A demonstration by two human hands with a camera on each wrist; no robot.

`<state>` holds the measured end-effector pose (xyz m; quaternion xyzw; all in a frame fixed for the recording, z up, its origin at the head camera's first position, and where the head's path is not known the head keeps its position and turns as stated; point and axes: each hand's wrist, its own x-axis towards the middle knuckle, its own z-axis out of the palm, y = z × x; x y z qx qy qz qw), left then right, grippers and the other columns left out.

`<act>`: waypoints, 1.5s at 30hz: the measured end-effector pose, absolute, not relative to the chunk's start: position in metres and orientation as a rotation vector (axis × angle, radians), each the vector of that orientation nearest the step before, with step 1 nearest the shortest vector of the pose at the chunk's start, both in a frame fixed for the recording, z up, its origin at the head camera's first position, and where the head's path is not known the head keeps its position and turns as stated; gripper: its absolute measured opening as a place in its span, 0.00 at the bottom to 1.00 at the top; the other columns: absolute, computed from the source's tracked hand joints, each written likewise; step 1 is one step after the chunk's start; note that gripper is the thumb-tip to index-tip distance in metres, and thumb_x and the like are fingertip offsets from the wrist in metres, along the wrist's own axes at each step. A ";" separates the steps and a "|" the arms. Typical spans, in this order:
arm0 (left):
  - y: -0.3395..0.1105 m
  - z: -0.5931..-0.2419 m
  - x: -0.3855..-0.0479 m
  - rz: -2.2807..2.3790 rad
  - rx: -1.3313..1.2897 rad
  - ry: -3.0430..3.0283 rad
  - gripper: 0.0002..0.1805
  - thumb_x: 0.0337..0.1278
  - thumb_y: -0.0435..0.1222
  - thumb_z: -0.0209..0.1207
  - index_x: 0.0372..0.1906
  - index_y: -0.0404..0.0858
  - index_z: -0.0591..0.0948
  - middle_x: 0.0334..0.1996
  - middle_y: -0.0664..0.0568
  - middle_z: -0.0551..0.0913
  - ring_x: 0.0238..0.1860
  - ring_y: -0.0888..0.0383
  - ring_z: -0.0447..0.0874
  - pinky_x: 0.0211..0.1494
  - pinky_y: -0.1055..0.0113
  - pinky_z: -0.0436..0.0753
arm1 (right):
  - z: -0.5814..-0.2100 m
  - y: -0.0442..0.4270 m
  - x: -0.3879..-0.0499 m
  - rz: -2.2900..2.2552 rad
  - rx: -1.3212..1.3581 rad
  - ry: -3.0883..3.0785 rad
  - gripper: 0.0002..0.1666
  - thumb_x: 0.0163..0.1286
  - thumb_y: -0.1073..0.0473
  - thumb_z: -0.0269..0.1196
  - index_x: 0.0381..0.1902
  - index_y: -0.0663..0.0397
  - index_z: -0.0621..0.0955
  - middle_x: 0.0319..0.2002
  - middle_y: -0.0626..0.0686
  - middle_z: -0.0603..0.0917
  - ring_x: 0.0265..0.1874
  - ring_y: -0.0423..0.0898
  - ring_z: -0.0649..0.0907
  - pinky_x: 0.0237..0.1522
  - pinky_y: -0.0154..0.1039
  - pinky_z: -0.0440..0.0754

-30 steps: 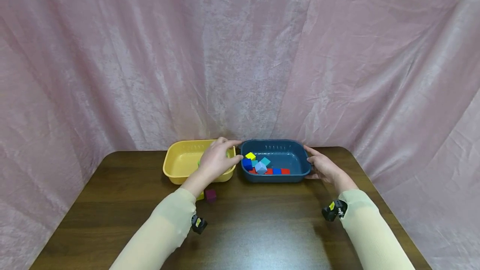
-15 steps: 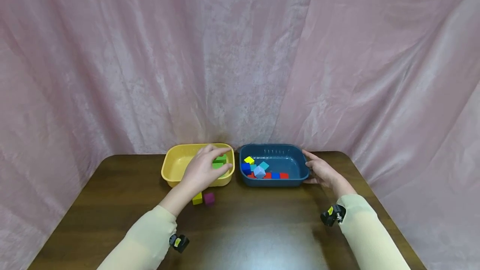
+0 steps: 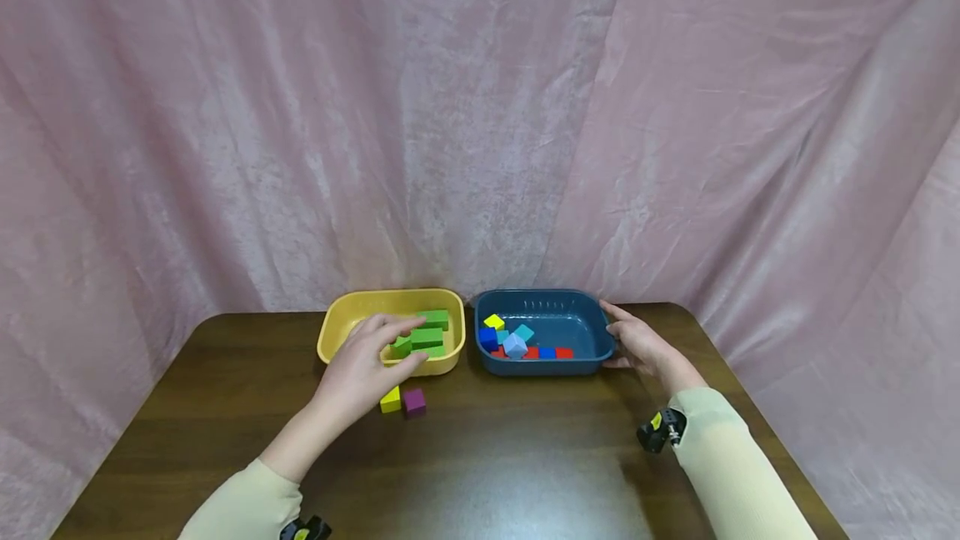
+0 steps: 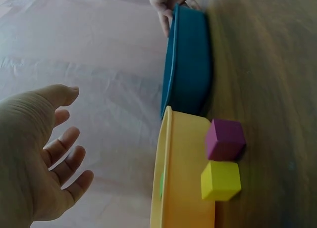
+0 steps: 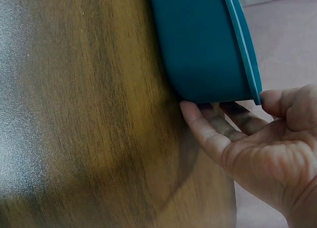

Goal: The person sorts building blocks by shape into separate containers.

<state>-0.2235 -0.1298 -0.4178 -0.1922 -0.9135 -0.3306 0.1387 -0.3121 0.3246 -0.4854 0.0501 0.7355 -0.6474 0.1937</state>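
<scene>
My left hand [image 3: 363, 365] hovers over the left part of a yellow plastic basket [image 3: 337, 319], its thumb and fingers spread with nothing between them. Several green blocks [image 3: 427, 338] lie in that basket, partly hidden by the hand. Beside it on the right stands a dark blue basket [image 3: 573, 327] with light blue, teal, red, blue and yellow blocks at its left and front. The fingertips of my right hand [image 3: 648, 348] touch this basket's right end; in the right wrist view the thumb [image 5: 280, 102] is at the rim, the fingers lower on the wall.
A yellow cube [image 3: 390, 401] and a purple cube [image 3: 414, 402] sit side by side on the wooden table [image 3: 510, 457], in front of the yellow basket. A pink curtain [image 3: 480, 123] hangs directly behind both baskets.
My left hand has drawn back left and toward me from the gap between the baskets, uncovering the green blocks and the two loose cubes. The right hand stays at the blue basket's end.
</scene>
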 end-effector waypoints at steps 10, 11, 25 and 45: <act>-0.165 -0.428 -0.203 -0.879 -0.516 -2.625 0.27 0.59 0.52 0.71 0.63 0.53 0.84 0.46 0.62 0.80 0.45 0.59 0.77 0.39 0.60 0.76 | -0.483 0.324 -0.314 -1.812 0.132 2.061 0.39 0.80 0.67 0.35 0.84 0.43 0.42 0.76 0.75 0.52 0.68 0.73 0.67 0.60 0.69 0.72; -0.168 -0.430 -0.201 -0.879 -0.500 -2.635 0.27 0.60 0.53 0.70 0.63 0.53 0.83 0.47 0.62 0.80 0.46 0.58 0.77 0.40 0.59 0.76 | -0.483 0.324 -0.313 -1.814 0.129 2.055 0.40 0.79 0.67 0.35 0.84 0.44 0.42 0.76 0.75 0.52 0.68 0.73 0.66 0.60 0.70 0.72; -0.189 -0.452 -0.189 -0.814 -0.415 -2.714 0.26 0.59 0.52 0.71 0.61 0.51 0.85 0.43 0.63 0.82 0.49 0.54 0.78 0.45 0.53 0.78 | -0.484 0.326 -0.313 -1.813 0.132 2.066 0.39 0.80 0.67 0.35 0.84 0.44 0.42 0.73 0.76 0.57 0.67 0.72 0.69 0.59 0.69 0.73; -0.186 -0.502 -0.204 -0.720 -0.277 -2.930 0.25 0.57 0.50 0.72 0.59 0.47 0.86 0.50 0.51 0.83 0.50 0.47 0.80 0.48 0.46 0.81 | -0.486 0.325 -0.311 -1.804 0.132 2.068 0.39 0.80 0.67 0.35 0.84 0.43 0.42 0.75 0.75 0.52 0.69 0.74 0.66 0.60 0.69 0.72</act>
